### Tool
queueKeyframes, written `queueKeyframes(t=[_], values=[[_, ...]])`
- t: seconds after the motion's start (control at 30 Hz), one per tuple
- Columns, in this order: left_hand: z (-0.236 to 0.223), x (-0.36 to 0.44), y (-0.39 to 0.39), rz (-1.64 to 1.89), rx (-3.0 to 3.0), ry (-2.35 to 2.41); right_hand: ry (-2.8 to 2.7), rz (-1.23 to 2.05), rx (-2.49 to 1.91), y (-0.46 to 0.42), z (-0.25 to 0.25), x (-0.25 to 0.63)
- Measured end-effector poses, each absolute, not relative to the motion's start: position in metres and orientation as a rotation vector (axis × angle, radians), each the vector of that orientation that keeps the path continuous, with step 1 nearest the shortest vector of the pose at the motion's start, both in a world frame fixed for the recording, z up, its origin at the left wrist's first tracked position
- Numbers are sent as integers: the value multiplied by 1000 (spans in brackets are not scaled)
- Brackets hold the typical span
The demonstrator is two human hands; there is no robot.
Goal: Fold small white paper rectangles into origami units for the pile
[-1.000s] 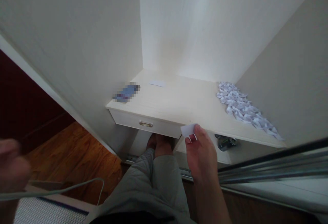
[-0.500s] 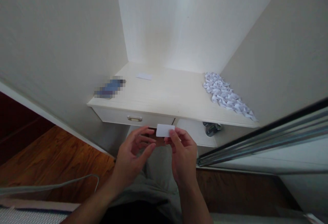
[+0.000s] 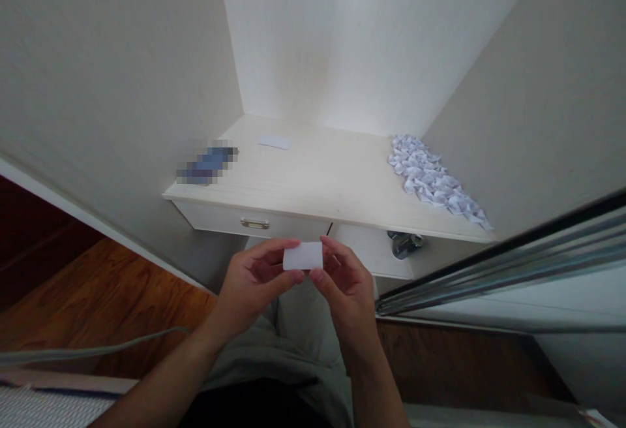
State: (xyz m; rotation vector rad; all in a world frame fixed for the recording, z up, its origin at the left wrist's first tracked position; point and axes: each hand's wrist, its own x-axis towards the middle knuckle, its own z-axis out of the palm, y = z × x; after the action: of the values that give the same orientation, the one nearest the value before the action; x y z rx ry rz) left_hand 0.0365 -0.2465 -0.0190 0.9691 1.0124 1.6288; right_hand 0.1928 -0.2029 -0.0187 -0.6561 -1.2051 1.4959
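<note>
A small white piece of paper point(image 3: 303, 256) is held level in front of the desk's front edge. My left hand point(image 3: 259, 275) grips its left part, thumb at the lower edge and fingers at the upper edge. At its right end, my right hand point(image 3: 345, 278) pinches it between thumb and fingers. Another white paper strip point(image 3: 273, 143) lies flat toward the back of the white desktop point(image 3: 323, 173). Many small folded white paper pieces point(image 3: 433, 177) form a heap along the right side of the desktop.
A blurred-out blue object point(image 3: 208, 164) lies at the desktop's left end. Below are a drawer with a metal handle point(image 3: 255, 224) and a shelf holding dark cans point(image 3: 405, 244). A sliding door frame point(image 3: 503, 255) stands on the right. A pale cable point(image 3: 98, 351) crosses at lower left.
My left hand has closed from open fingers onto the paper's left part. The paper has shifted slightly left and turned level, and my right hand has moved its grip to the right end.
</note>
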Motion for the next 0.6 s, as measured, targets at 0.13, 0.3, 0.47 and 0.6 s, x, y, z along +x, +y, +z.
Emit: queueKeyframes(t=[0.13,0.3,0.47,0.6], values=[[-21,42,-244,1637,790,959,-1304,1448,-684,-201,-15,196],[-20,51,-241,1618,714,908,-1337,1374,-653,-199,-16,193],[-18,47,-237,1632,783,905,-1367,1362,-694,-193,-18,193],[-15,39,-231,1598,919,973,-1425,1316,-680,-183,-14,194]])
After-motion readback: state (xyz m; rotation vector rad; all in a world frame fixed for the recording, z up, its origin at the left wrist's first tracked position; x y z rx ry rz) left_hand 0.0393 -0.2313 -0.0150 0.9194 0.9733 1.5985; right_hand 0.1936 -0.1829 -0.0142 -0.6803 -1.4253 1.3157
